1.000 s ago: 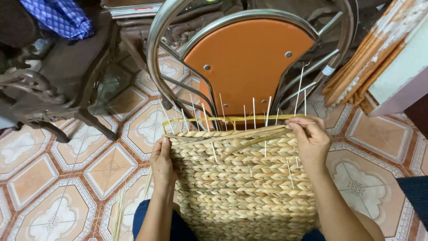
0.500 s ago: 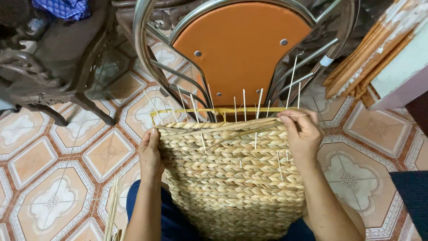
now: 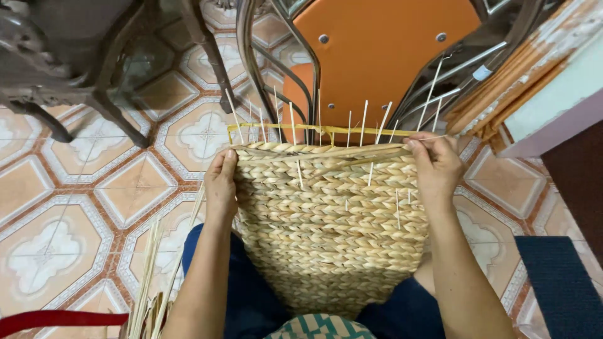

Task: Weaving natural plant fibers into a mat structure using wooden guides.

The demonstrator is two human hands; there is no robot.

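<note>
Head view shows the patterned tile floor with an orange chair tipped close ahead. Resting on the person's lap, the woven basket leans toward that chair — it looks propped there so its unfinished rim faces up. Left hand lies flat on the basket's side, fingers pressed together, seemingly to steady it. Right hand grips the opposite top corner, fingertips pinching a straw strand along the rim — thin upright stakes poke above.
</note>
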